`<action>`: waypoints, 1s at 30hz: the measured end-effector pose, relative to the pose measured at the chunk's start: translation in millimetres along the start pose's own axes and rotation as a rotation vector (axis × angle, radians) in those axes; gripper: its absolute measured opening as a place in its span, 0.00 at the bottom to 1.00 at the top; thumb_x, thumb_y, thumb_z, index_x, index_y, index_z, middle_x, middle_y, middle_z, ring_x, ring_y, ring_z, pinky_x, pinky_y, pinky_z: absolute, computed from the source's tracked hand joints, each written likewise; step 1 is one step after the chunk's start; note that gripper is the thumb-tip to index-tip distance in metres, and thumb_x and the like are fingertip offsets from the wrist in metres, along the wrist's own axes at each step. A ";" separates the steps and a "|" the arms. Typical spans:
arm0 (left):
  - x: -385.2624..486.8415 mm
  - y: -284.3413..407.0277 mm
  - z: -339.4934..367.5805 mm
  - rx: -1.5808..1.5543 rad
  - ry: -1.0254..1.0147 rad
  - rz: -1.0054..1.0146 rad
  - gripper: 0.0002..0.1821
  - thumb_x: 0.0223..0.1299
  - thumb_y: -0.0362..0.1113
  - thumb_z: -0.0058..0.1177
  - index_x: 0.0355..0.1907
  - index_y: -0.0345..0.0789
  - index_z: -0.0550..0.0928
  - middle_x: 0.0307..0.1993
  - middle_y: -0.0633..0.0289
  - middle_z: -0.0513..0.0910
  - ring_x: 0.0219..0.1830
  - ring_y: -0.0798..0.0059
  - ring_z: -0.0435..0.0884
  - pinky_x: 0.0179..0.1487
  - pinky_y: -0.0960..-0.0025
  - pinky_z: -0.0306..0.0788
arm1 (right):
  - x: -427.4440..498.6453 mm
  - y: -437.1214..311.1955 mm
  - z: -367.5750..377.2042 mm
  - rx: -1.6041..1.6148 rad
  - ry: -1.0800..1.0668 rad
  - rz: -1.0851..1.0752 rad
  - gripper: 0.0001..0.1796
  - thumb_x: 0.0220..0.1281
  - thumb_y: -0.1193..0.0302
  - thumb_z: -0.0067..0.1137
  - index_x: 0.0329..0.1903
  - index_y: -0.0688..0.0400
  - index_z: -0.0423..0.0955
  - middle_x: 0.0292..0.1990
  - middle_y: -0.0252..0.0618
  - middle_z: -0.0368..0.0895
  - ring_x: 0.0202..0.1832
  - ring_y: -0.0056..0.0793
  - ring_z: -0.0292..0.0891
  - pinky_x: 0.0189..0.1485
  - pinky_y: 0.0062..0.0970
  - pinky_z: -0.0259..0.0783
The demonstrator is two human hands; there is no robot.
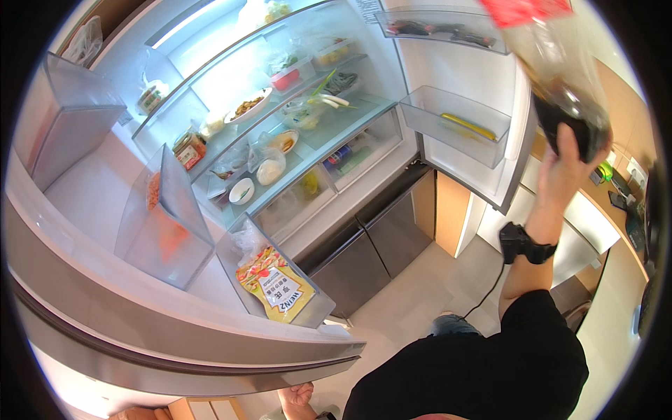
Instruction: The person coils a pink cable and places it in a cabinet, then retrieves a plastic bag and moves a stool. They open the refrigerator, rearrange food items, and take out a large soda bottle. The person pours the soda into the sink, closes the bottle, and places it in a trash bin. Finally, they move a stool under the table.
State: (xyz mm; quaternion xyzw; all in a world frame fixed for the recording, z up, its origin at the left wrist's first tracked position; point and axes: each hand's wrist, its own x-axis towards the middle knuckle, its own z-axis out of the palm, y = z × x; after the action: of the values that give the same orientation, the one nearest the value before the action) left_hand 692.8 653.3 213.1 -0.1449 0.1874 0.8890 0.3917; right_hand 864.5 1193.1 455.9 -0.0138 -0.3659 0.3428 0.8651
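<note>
My right hand grips a large clear plastic bottle near its base, raised by the right-hand fridge door. Dark liquid fills the lower part of the bottle. A red label shows at the picture's top edge, where the rest of the bottle is cut off. Low in the picture, my left hand has its fingers curled at the outer face of the left-hand fridge door. The door partly hides that hand, so whether it grips the edge cannot be told. Both doors of the fridge stand wide apart.
Glass shelves hold a plate of food, a jar, a white bowl and spring onions. A yellow Heinz pouch lies in the left door bin. A yellow item rests in the right door bin. A cable hangs from my right wrist device.
</note>
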 end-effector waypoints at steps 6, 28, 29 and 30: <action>12.1 -14.4 23.6 0.106 0.173 0.035 0.13 0.67 0.43 0.42 0.31 0.38 0.73 0.15 0.72 0.66 0.09 0.89 0.58 0.08 0.87 0.46 | 86.3 15.1 -115.9 0.390 -0.152 0.190 0.39 0.48 0.64 0.67 0.63 0.55 0.59 0.62 0.44 0.62 0.65 0.47 0.57 0.65 0.61 0.57; 196.3 -115.7 145.1 -0.146 -0.310 -0.272 0.22 0.73 0.47 0.30 0.20 0.42 0.63 0.13 0.72 0.59 0.12 0.85 0.53 0.13 0.80 0.43 | 112.9 163.3 -171.7 0.735 0.191 0.980 0.37 0.49 0.43 0.50 0.59 0.53 0.67 0.56 0.44 0.69 0.56 0.46 0.65 0.61 0.45 0.62; 207.1 -114.9 146.7 -0.134 -0.287 -0.223 0.22 0.73 0.47 0.31 0.19 0.42 0.63 0.13 0.73 0.60 0.11 0.86 0.53 0.12 0.79 0.42 | 105.8 160.2 -170.3 0.745 0.208 1.052 0.38 0.48 0.42 0.50 0.58 0.53 0.67 0.55 0.44 0.70 0.54 0.45 0.66 0.59 0.43 0.64; 220.2 -111.8 149.9 -0.030 -0.376 -0.244 0.21 0.72 0.46 0.33 0.20 0.42 0.64 0.13 0.73 0.60 0.11 0.86 0.52 0.12 0.79 0.42 | 96.8 156.8 -169.1 0.879 0.094 1.124 0.38 0.47 0.42 0.51 0.57 0.54 0.68 0.54 0.43 0.72 0.54 0.44 0.66 0.60 0.43 0.63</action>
State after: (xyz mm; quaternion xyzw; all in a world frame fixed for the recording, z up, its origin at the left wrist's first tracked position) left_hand 616.7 931.3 232.6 -0.0038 0.0790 0.8490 0.5224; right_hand 929.9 1409.8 349.4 0.1349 -0.0936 0.8514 0.4981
